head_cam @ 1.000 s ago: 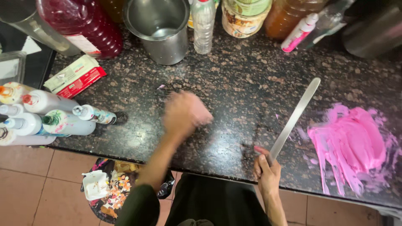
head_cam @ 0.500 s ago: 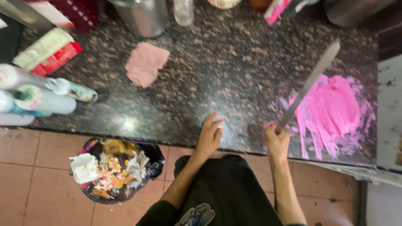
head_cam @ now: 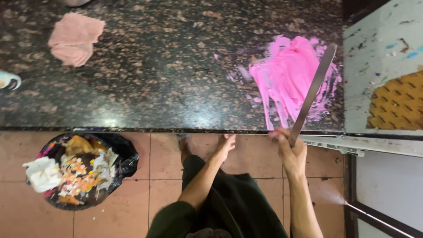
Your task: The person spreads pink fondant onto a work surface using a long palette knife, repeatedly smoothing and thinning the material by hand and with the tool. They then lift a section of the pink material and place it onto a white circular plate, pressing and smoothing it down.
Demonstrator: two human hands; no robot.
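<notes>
The handle of the long metal spatula is hidden inside the person's right hand, whose fingers wrap tightly around it at the front edge of the worktop. The left hand sits just below that front edge; whether its fingers are spread or curled cannot be told, as they are partly tucked under the edge. The spatula's flat, narrow blade slants up and away towards the worktop's right end, lying over a smear of pink paste that is thick in the middle and streaked thin towards the front edge. The worktop is polished, speckled dark stone. A crumpled pink cloth lies near the back left. On the tiled floor, a black bag of rubbish stands open. A bottle end is cut off at the left.
</notes>
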